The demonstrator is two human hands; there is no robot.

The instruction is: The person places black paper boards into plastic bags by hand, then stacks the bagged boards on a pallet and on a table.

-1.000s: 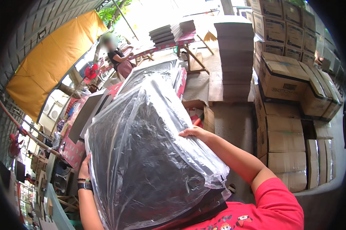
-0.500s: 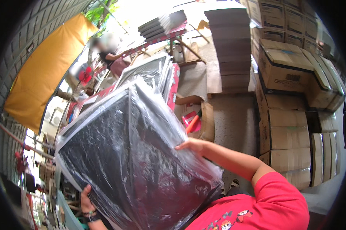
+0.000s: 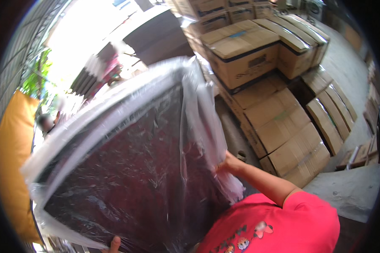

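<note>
A large flat dark panel (image 3: 127,168), wrapped in clear plastic, fills the middle of the view, tilted up in front of my body. My right hand (image 3: 226,163) grips its right edge through the bunched plastic wrap (image 3: 200,114). At its lower left edge, my left hand (image 3: 113,245) holds on, with only the thumb and a bit of the hand showing. The fingers of both hands are mostly hidden behind the panel.
Cardboard boxes (image 3: 282,122) lie in rows on my right, with a larger carton (image 3: 244,63) on top. A tall stack of flat sheets (image 3: 156,38) stands ahead. An orange tarp (image 3: 13,164) hangs at left. Another person (image 3: 46,122) is partly visible beyond the panel.
My body and view have turned to the right, toward the cardboard boxes. The panel has come along in both hands and is raised higher, hiding the work table behind it.
</note>
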